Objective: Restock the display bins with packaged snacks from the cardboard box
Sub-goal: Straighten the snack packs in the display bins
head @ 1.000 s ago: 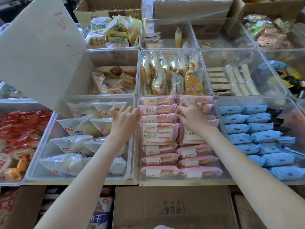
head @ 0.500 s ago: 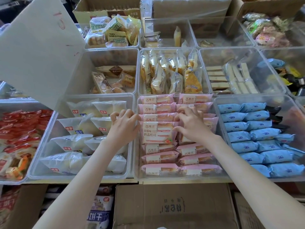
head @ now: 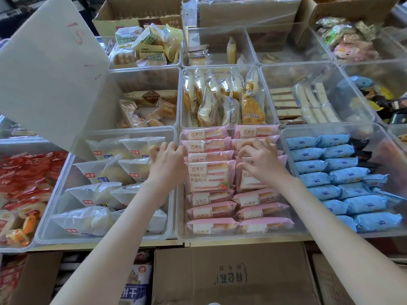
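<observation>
We are tidying the pink packs (head: 209,175) in the clear bin (head: 220,237) at the front, in the middle. The packs are lying in two rows. Most are already sitting in neat lines, so we are thinking this bin is nearly full.

Our left hand (head: 168,166) is sitting at the left side of the left row, right by the bin wall. Its fingers are bending round the ends of the packs there. Our right hand (head: 263,165) is resting on the right row, with fingers and thumb bent in and pinching the top of one pack. In each row, one pack by our hands is tipping up so its front is showing.

Next, we are guessing, those two packs are going to need pushing down flat like the others. After that, more snacks are going to have to come from the cardboard box (head: 231,276) just below the front of the bins. Its top is looking shut from here, so it may need opening first.

We are not getting much room. The left hand is squeezing in next to the bin of white packs (head: 103,172), and the blue packs (head: 343,172) are sitting just beside us on the right. A big white board (head: 50,69) is sticking up on the far left. The open way out is up and back toward us.
</observation>
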### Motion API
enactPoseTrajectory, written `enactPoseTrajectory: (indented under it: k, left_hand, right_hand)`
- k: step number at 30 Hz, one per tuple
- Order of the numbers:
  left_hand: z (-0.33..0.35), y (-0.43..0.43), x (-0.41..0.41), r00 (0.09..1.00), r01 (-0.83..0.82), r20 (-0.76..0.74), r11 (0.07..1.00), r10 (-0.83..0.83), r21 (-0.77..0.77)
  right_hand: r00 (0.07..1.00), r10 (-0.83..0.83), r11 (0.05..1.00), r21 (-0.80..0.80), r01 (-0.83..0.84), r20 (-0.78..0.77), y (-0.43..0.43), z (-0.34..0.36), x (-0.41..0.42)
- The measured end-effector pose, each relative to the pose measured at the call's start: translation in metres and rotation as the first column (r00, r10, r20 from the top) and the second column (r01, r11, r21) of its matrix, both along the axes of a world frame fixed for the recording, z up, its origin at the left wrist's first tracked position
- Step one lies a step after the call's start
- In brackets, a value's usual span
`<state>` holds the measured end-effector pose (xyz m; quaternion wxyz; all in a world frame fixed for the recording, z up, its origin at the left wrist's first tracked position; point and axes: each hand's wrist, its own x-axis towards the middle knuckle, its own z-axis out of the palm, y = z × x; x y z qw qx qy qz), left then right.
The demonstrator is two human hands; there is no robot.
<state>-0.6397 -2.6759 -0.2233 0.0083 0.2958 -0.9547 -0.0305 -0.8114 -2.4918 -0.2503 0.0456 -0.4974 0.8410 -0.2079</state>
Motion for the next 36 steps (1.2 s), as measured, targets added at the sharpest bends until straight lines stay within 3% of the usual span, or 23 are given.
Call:
enactPoseTrajectory:
  k: [5,8,13,21,24,26,28,32,36]
  left_hand:
    - [0.014,0.016,-0.040,0.975,0.086,-0.211,0.995,-0.073,0.053]
    - [0.010,0.026,-0.079,0.968,0.164,-0.203,0.984,-0.147,0.070]
    - [0.004,0.039,-0.128,0.973,0.219,-0.082,0.976,-0.218,0.000]
    - [0.001,0.042,-0.140,0.958,0.284,0.065,0.954,-0.279,-0.095]
    - [0.001,0.048,-0.136,0.963,0.270,0.027,0.946,-0.270,-0.180]
    - [-0.004,0.054,-0.130,0.963,0.226,-0.086,0.942,-0.253,-0.247]
    - [-0.008,0.059,-0.123,0.948,0.243,-0.154,0.944,-0.280,-0.222]
    - [-0.010,0.061,-0.114,0.958,0.286,0.049,0.954,-0.283,-0.087]
    - [-0.010,0.061,-0.127,0.942,0.292,0.200,0.952,-0.270,-0.093]
  right_hand:
    - [0.973,-0.227,0.974,-0.034,0.225,-0.050,0.030,0.008,-0.043]
    - [0.936,-0.345,0.934,0.074,0.349,-0.065,0.034,0.006,-0.071]
    - [0.941,-0.328,0.915,0.220,0.339,-0.087,0.023,0.002,-0.091]
    - [0.948,-0.265,0.960,0.043,0.276,-0.176,0.027,-0.005,-0.103]
    - [0.947,-0.284,0.956,0.033,0.292,-0.151,0.029,-0.009,-0.104]
    - [0.945,-0.308,0.948,0.051,0.314,-0.108,0.035,-0.009,-0.101]
    - [0.948,-0.314,0.945,0.074,0.318,-0.060,0.045,-0.006,-0.099]
    - [0.983,-0.181,0.959,0.216,0.184,-0.030,0.058,-0.003,-0.097]
    - [0.992,-0.118,0.929,0.350,0.124,-0.038,0.047,-0.001,-0.098]
